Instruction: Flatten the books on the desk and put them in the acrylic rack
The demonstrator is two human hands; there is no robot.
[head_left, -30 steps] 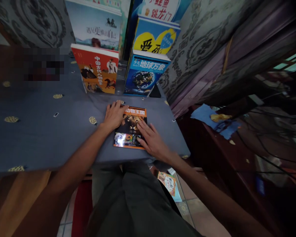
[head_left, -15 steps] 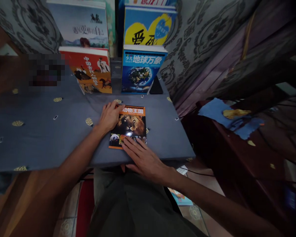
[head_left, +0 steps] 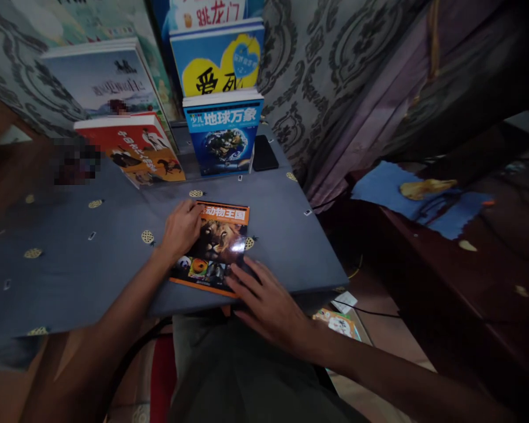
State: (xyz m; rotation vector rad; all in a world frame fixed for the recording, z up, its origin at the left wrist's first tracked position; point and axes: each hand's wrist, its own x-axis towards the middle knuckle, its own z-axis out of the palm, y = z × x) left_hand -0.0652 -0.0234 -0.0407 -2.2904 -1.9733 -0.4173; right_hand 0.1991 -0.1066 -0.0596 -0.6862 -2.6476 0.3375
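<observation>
A book point(head_left: 220, 238) with a lion on its cover and an orange lower border lies at a slant near the table's front edge. At its upper left edge, my left hand point(head_left: 181, 229) has its fingers curled onto the book; the fingertips are partly hidden. My right hand point(head_left: 268, 302) is open, its spread fingertips resting on the lower right corner of the cover.
Behind stand upright books, among them a red one point(head_left: 136, 147) and a blue one with a globe point(head_left: 224, 141). A black phone point(head_left: 264, 154) lies beside them. To the right, a blue cloth point(head_left: 379, 191) covers part of a dark red surface. Another person's arm point(head_left: 13, 176) shows at left.
The book has turned clockwise, its lower edge now slanting down to the right. My left hand's fingers are more curled, and my right hand has shifted toward the lower right corner. The view has shifted too.
</observation>
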